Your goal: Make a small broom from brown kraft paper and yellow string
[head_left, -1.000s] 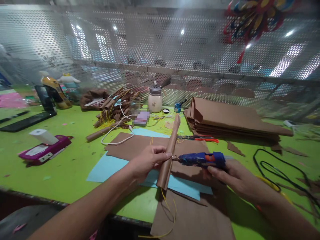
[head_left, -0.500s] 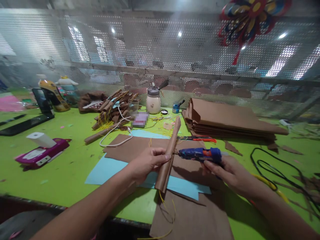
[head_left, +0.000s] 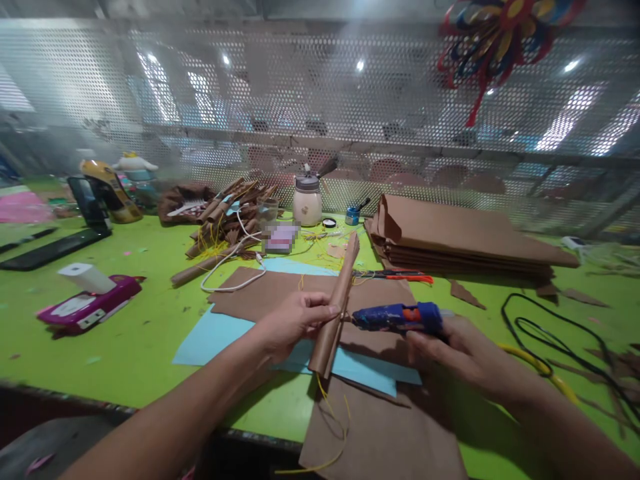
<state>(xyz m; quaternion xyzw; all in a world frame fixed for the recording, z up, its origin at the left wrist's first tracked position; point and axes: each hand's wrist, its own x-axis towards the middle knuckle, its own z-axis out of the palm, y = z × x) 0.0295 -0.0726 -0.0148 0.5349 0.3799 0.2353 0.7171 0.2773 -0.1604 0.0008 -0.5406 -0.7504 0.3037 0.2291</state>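
Observation:
My left hand [head_left: 304, 321] pinches a rolled brown paper tube [head_left: 334, 320], held at a slant over the sheets. A yellow string [head_left: 346, 427] trails from the tube's lower end. In my right hand [head_left: 463, 347] is a blue hot glue gun [head_left: 397, 317] with an orange part on its body. Its nozzle points left, at or very near the tube's open seam; whether it touches I cannot tell. Beneath lie brown paper sheets [head_left: 270, 288] and light blue paper [head_left: 215, 337].
A pile of finished-looking brown rolls [head_left: 227, 213] stands at the back left, near a cream bottle [head_left: 307, 203]. Folded brown paper [head_left: 465, 233] is stacked at the right. A black cable [head_left: 525, 327] loops beside it. A purple power strip [head_left: 95, 307] sits left; scissors [head_left: 400, 275] lie behind the tube.
The glue gun has shifted slightly left and down along the tube's seam. My left hand keeps its pinch on the tube, almost unmoved.

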